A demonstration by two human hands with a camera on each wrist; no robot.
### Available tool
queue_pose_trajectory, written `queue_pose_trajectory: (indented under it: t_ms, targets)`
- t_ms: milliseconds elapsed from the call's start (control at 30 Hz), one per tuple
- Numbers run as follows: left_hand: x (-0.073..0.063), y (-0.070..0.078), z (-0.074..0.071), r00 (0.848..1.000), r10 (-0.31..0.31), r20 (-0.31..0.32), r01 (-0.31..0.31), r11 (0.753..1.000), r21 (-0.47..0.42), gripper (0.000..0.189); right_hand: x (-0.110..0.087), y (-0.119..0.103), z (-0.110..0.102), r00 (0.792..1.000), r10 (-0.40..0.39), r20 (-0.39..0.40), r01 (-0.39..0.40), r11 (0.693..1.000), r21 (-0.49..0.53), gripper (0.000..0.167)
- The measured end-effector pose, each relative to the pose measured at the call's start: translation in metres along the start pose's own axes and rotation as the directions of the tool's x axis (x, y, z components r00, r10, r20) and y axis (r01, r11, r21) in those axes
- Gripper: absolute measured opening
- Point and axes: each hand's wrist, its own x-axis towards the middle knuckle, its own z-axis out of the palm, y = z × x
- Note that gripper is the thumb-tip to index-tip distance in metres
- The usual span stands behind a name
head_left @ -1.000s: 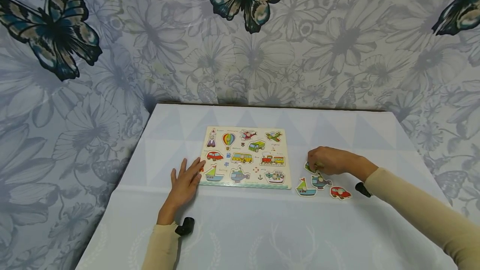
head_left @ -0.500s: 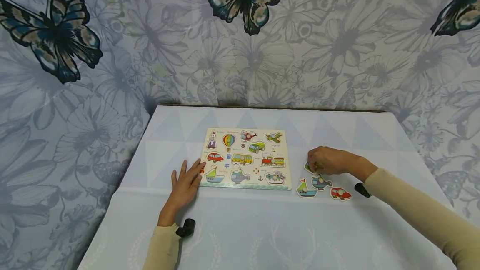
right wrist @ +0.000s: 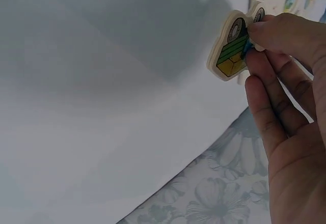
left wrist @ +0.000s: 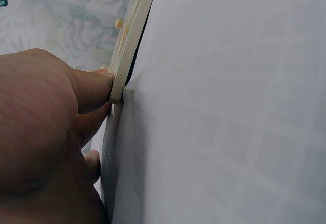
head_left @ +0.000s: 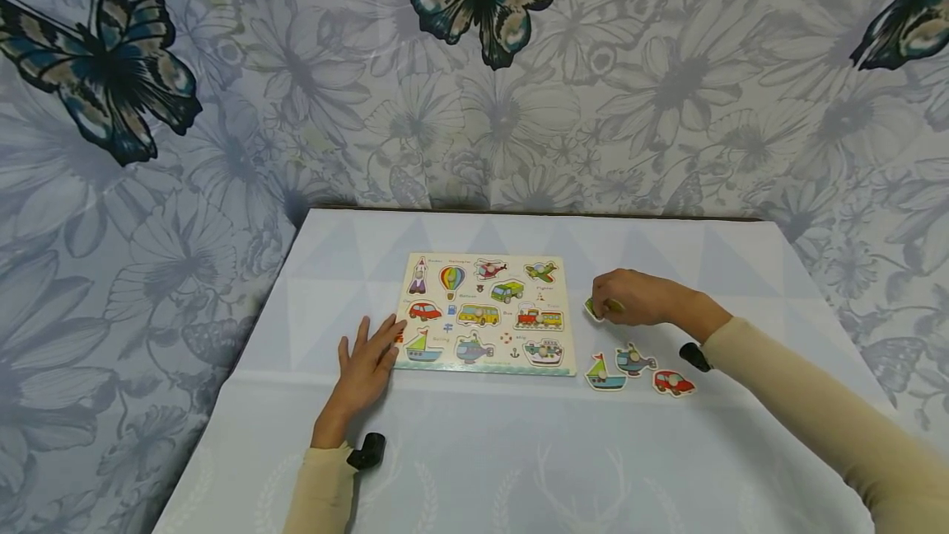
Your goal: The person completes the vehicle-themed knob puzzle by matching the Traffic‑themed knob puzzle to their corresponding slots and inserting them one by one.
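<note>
My right hand (head_left: 639, 298) pinches a green and yellow truck puzzle piece (right wrist: 229, 56) between thumb and fingers, just right of the puzzle board (head_left: 516, 264). Two wheels of the piece show in the right wrist view. My left hand (head_left: 363, 373) lies with fingers spread and fingertips at the board's left edge. Seen from the left wrist, the thumb touches the corner of the board's wooden edge (left wrist: 127, 51). Below my right hand lie a sailboat piece (head_left: 606, 374), a blue helicopter piece (head_left: 633, 360) and a red car piece (head_left: 672, 383).
The board carries several vehicle pictures, with small knobs (left wrist: 118, 24) along it in the left wrist view. A pale patterned cloth covers the table (head_left: 474, 452). Its far edge meets a wall (head_left: 563, 122) of flower and butterfly print.
My right hand has lifted the truck piece from beside the helicopter piece and moved it left and away, toward the board. The left hand stays in place.
</note>
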Motion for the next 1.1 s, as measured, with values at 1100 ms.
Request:
queue_pose_trajectory:
  t_ms: [1100]
  targets:
    - [-0.001,0.000,-0.002,1.000,-0.001,0.006,0.001,1.000,-0.007,0.047,0.113,-0.034,-0.014,0.989,-0.149,-0.018,0.148,0.988,-0.052,0.010]
